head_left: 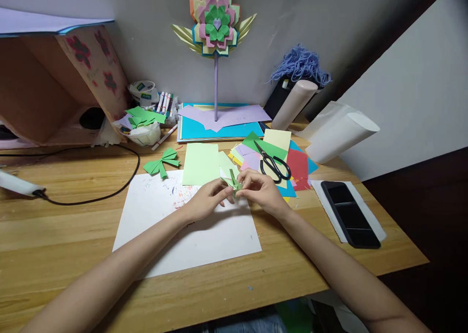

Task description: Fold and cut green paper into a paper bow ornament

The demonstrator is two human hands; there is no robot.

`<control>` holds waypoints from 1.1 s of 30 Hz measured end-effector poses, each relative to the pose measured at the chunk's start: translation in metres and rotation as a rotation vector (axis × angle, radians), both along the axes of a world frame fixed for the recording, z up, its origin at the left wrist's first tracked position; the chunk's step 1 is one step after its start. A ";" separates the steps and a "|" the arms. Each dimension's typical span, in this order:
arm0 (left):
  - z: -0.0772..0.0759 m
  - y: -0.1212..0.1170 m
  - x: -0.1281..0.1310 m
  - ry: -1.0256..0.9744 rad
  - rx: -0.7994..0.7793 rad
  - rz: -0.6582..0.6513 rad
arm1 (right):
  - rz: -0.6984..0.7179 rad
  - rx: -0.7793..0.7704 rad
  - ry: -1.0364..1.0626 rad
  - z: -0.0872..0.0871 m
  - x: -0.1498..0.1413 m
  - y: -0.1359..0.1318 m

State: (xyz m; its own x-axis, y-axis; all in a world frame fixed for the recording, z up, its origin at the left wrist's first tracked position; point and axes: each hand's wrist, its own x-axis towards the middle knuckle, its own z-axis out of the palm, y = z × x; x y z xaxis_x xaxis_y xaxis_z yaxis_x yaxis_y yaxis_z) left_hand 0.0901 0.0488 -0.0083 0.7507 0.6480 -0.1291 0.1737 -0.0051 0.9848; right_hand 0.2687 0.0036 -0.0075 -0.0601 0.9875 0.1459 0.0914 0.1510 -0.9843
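Observation:
Between my two hands is a small folded piece of light green paper (pixel 233 179), with narrow points sticking up. My left hand (pixel 208 199) pinches its left side, thumb toward me. On the right side, my right hand (pixel 261 189) grips it between thumb and fingers. Both hands hover over the top right part of a white sheet (pixel 161 245) marked with ink specks. Just behind them lies a pale green square sheet (pixel 200 162). A folded green paper bow (pixel 163 164) rests to the left of that square.
Black-handled scissors (pixel 272 165) lie on coloured paper scraps right of my hands. A phone (pixel 351 215) is farther right. A layered paper flower (pixel 216 26) stands at the back. White paper rolls (pixel 336 133), a cardboard box (pixel 87 74) and a black cable (pixel 120 194) flank the work area.

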 end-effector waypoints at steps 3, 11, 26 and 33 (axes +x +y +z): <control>0.002 0.001 -0.001 -0.018 0.001 -0.047 | 0.061 -0.064 0.100 -0.005 0.002 0.002; -0.001 0.002 -0.001 -0.008 0.018 -0.005 | 0.055 -0.044 0.028 -0.004 -0.003 -0.001; -0.007 0.012 0.001 -0.250 -0.438 0.190 | -0.237 -0.206 0.176 -0.004 0.005 0.005; -0.007 0.015 -0.002 -0.315 -0.512 0.258 | -0.254 -0.261 0.194 -0.003 0.006 0.006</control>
